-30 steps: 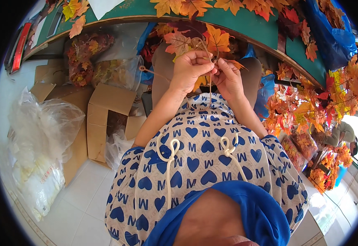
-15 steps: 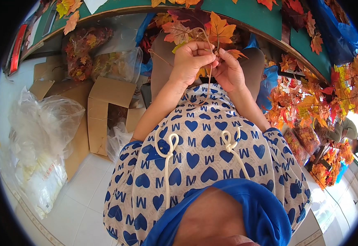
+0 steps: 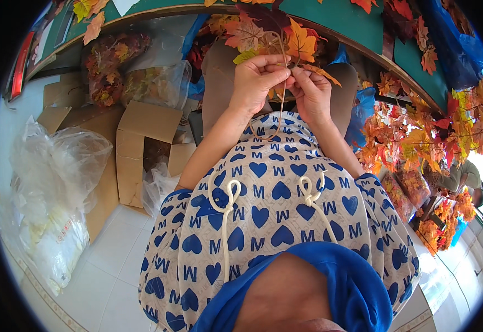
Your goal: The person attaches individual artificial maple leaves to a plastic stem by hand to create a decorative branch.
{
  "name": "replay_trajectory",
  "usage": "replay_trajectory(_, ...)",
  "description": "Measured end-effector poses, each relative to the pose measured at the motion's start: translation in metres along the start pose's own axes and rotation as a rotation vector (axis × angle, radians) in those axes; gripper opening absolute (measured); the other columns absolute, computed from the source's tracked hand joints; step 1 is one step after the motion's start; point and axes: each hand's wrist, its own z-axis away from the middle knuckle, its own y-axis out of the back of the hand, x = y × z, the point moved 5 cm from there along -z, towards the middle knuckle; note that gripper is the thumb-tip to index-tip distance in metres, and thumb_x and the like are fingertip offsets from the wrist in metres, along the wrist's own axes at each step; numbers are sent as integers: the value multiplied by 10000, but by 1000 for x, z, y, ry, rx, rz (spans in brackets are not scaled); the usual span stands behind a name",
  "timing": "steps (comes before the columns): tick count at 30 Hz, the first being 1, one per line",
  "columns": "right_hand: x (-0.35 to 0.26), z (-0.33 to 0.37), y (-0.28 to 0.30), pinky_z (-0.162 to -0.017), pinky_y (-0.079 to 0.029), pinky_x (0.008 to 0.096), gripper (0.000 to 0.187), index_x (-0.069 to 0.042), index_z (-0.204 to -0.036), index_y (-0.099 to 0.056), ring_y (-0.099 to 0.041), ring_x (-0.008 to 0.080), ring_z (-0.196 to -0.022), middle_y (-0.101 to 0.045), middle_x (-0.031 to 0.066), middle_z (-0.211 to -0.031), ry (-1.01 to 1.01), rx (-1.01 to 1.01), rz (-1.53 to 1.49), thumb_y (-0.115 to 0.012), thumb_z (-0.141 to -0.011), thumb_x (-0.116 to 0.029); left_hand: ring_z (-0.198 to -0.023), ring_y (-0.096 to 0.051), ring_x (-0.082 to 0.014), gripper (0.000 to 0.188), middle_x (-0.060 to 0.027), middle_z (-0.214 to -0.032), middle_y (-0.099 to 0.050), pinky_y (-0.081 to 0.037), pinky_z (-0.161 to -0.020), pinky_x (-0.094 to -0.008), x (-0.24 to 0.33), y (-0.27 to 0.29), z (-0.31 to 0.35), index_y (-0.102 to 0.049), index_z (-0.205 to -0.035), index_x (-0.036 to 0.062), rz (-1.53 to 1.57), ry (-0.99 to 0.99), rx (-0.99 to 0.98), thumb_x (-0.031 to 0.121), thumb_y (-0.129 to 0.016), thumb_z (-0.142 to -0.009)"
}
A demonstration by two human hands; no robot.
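Above my knees, my left hand point(image 3: 257, 83) is closed in a pinch on a thin brown vine stem point(image 3: 283, 99), which loops over the fingers and hangs down onto the apron. My right hand point(image 3: 312, 93) is pinched close against it, its fingertips at the short stem of an orange artificial maple leaf point(image 3: 301, 41). The exact joint between the fingertips is too small to make out. Just beyond the hands are a pale orange leaf point(image 3: 245, 34) and a dark maroon leaf point(image 3: 269, 16).
A green-topped table point(image 3: 358, 25) curves across the far side, with leaves along its edge. An open cardboard box point(image 3: 144, 133) and a clear plastic bag point(image 3: 58, 182) stand at the left. Leaf garlands point(image 3: 407, 133) hang at the right, where another person's sleeve point(image 3: 463, 176) shows.
My right hand has turned slightly and its fingers have curled more. The orange leaf has shifted right and tilted. A loop of stem left of my left hand is no longer seen.
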Motion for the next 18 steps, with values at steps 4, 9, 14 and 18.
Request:
replay_trajectory(4, 3, -2, 2, -595, -487, 218, 96, -35, -776, -621, -599, 100, -636, -632, 31, -719, 38, 17, -12, -606, -862, -75, -668, -650, -154, 257, -110, -799, -650, -552, -615, -239, -2, 0, -3, -604, -1022, -72, 39, -26, 7, -69, -637, -767)
replay_trajectory(9, 4, -4, 4, -598, -491, 219, 81, -39, -798, -620, -596, 94, -651, -628, 27, -729, -5, -4, -55, -606, -864, -84, -673, -647, -152, 266, -110, -807, -649, -547, -647, -234, -8, -3, -4, -601, -1029, -74, -11, -23, -20, -70, -639, -766)
replay_trajectory(14, 4, -3, 6, -617, -508, 221, 66, -33, -897, -620, -601, 97, -674, -630, 33, -780, -57, 6, -141, -595, -871, -88, -719, -654, -171, 272, -107, -824, -652, -555, -678, -272, -7, -1, -3, -594, -1062, -54, -55, -62, -19, -64, -619, -791)
replay_trajectory(18, 4, -3, 7, -633, -515, 228, 101, -36, -953, -614, -610, 111, -676, -634, 37, -803, -92, 39, -144, -598, -864, -80, -738, -653, -169, 277, -104, -839, -649, -554, -687, -272, -7, 2, -2, -592, -1071, -40, -64, -59, -31, -59, -616, -796)
